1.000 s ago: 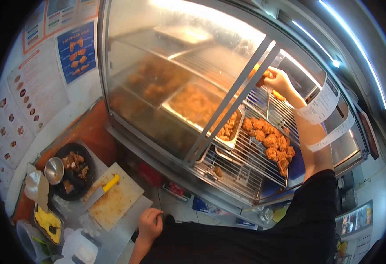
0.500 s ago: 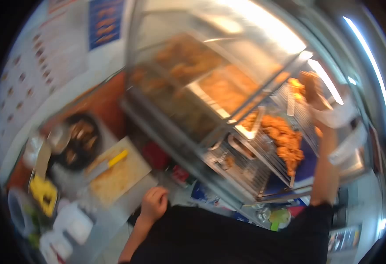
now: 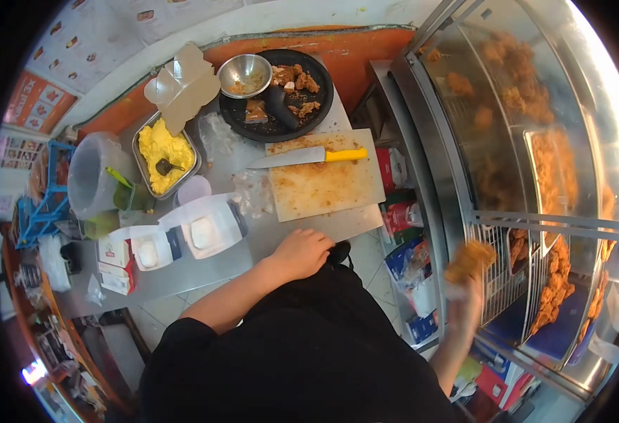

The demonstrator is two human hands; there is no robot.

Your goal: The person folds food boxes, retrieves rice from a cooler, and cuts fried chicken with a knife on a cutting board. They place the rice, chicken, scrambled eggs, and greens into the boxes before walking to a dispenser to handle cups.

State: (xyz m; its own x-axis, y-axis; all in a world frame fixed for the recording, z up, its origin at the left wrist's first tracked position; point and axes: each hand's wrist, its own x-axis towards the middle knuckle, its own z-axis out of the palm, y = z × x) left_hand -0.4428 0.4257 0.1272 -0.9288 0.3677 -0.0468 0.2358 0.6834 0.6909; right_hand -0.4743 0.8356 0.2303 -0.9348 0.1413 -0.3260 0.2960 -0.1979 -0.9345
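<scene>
My left hand (image 3: 302, 254) is loosely curled at the front edge of the steel counter, below the cutting board (image 3: 309, 190), with nothing in it. A knife (image 3: 302, 156) with a yellow handle lies across that board. At the right, my right hand (image 3: 467, 303), somewhat blurred, holds a piece of fried chicken (image 3: 470, 262) in front of the open lower part of the glass display case (image 3: 422, 141). More fried chicken (image 3: 555, 289) lies on wire racks inside the case.
A black round pan (image 3: 235, 116) holds chicken pieces and a metal bowl (image 3: 244, 76). On the left are a tray of yellow food (image 3: 165, 151), a clear tub (image 3: 98, 176) and two white boxes (image 3: 214, 225) (image 3: 151, 250). Packages (image 3: 401, 215) fill shelves beside the case.
The view has swung left toward the counter. My right hand has come down and out of the display case with the fried chicken. My left hand is now at the counter's edge.
</scene>
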